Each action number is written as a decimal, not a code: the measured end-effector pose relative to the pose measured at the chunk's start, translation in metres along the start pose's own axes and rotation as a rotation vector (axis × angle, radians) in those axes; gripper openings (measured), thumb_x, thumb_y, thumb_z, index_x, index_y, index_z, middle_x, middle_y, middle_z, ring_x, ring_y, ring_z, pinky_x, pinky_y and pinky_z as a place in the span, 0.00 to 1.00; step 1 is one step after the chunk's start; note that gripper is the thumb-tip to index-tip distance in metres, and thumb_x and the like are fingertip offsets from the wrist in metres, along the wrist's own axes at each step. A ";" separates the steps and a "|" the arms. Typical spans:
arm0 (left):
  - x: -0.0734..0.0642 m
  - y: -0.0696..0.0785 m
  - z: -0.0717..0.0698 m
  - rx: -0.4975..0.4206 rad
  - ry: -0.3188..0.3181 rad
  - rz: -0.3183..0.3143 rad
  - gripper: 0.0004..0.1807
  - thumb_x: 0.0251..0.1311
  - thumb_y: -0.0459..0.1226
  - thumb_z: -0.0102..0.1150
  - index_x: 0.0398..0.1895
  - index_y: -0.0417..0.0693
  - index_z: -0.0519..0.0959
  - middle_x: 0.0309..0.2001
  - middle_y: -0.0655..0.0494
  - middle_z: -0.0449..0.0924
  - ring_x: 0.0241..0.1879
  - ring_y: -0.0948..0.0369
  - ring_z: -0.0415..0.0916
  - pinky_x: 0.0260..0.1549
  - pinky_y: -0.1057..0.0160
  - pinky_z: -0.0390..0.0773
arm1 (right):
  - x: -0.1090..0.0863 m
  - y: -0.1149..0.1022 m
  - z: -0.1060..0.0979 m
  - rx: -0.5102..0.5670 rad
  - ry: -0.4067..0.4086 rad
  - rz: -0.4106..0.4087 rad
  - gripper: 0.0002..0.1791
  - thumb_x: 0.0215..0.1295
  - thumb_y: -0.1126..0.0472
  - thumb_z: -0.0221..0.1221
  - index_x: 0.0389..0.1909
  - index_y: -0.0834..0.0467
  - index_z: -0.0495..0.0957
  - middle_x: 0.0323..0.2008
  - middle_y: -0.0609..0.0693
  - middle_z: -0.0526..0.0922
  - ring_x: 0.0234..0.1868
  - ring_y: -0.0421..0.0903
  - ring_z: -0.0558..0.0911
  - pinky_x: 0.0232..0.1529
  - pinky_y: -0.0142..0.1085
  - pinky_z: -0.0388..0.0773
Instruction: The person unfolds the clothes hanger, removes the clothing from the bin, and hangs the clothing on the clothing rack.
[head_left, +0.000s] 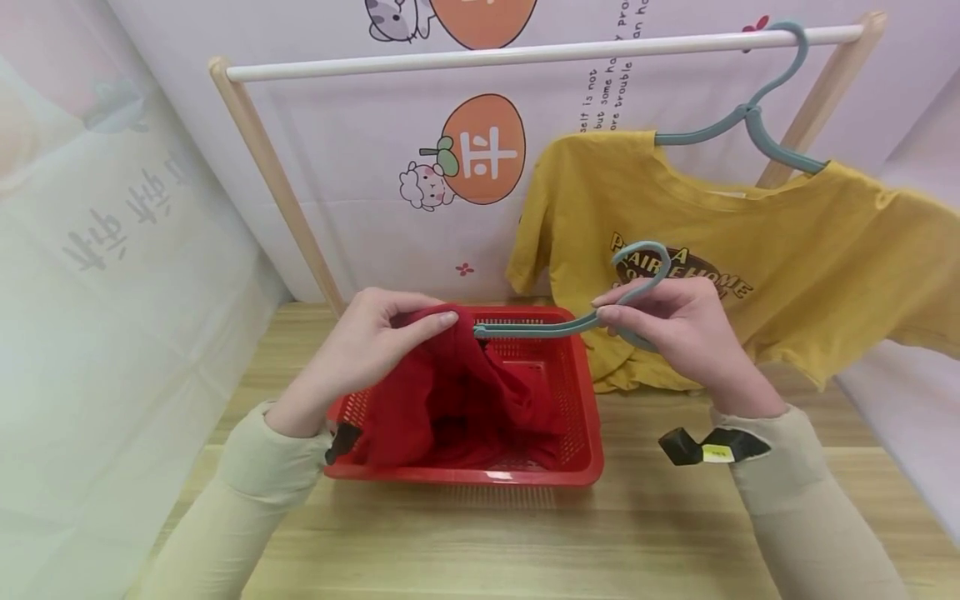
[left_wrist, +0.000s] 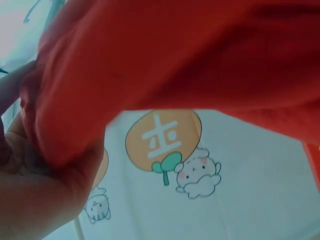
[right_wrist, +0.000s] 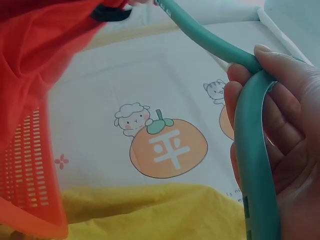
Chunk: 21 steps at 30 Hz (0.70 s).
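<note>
My left hand (head_left: 367, 337) pinches a red garment (head_left: 401, 408) by its upper edge, thumb on top. The cloth hangs down into a red plastic basket (head_left: 461, 475). In my right hand (head_left: 678, 321) is a teal clothes hanger (head_left: 536, 331), gripped at the base of its hook. One hanger arm points left, its tip right at the garment's edge beside my left thumb. The other arm runs down along my right palm in the right wrist view. Seen from the left wrist, the red cloth (left_wrist: 150, 55) covers much of the view and overlaps the fingers.
Behind the basket stands a rack with a white rail (head_left: 450, 62) and wooden posts. A yellow T-shirt (head_left: 675, 208) hangs at its right end on another teal hanger (head_left: 705, 133), draping down to the wooden tabletop (head_left: 450, 550). Printed cloth walls enclose the back and sides.
</note>
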<state>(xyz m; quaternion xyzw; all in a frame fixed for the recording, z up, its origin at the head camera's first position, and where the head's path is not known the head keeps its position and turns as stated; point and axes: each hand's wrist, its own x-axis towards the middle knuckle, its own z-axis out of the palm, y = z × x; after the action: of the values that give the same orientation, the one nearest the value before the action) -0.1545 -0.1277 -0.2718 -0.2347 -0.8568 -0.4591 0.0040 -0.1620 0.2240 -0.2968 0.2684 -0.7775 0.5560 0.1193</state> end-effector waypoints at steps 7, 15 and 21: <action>0.005 0.008 0.008 0.001 -0.002 0.149 0.08 0.68 0.42 0.67 0.46 0.56 0.90 0.39 0.67 0.86 0.39 0.65 0.81 0.40 0.60 0.80 | 0.002 0.001 0.015 0.018 -0.011 -0.008 0.06 0.63 0.72 0.69 0.40 0.63 0.89 0.30 0.54 0.88 0.29 0.47 0.85 0.31 0.31 0.82; 0.002 0.013 0.005 0.110 0.007 0.128 0.17 0.64 0.48 0.69 0.56 0.62 0.86 0.48 0.73 0.84 0.43 0.68 0.80 0.44 0.59 0.80 | 0.000 0.000 0.027 -0.060 -0.017 0.031 0.07 0.63 0.64 0.71 0.41 0.54 0.90 0.32 0.48 0.89 0.32 0.47 0.83 0.30 0.35 0.79; -0.006 0.002 -0.005 0.197 -0.010 0.004 0.16 0.59 0.47 0.75 0.50 0.58 0.88 0.44 0.68 0.85 0.42 0.64 0.80 0.43 0.58 0.80 | 0.000 0.008 0.025 -0.028 0.028 0.052 0.07 0.64 0.66 0.70 0.42 0.59 0.90 0.33 0.50 0.89 0.31 0.48 0.87 0.32 0.34 0.83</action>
<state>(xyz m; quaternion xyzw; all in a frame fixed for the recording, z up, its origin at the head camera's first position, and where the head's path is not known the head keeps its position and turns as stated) -0.1489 -0.1330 -0.2688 -0.2371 -0.8973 -0.3715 0.0240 -0.1635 0.2031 -0.3118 0.2382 -0.7904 0.5516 0.1195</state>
